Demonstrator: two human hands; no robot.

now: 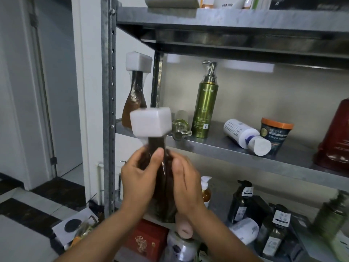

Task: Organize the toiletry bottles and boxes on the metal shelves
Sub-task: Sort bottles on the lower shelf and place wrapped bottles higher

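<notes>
I hold a dark brown bottle (162,195) with a white foam cap (151,122) upright in front of the metal shelves. My left hand (140,178) grips its neck, thumb across the front. My right hand (186,184) lies along its right side with the fingers wrapped behind. On the middle shelf (236,148) stands a matching brown bottle (133,103) with a foam cap at the far left. Beside it are a clear bottle (181,125) on its side, an upright green pump bottle (205,103), a fallen white bottle (245,136) and an orange-lidded tub (274,134).
A red container (334,137) stands at the shelf's right end. The lower shelf holds several dark pump bottles (240,201), a small amber pump bottle (206,191), a red box (148,241) and a green jar (330,214). Boxes sit on the top shelf (226,17). A steel upright (108,91) stands left.
</notes>
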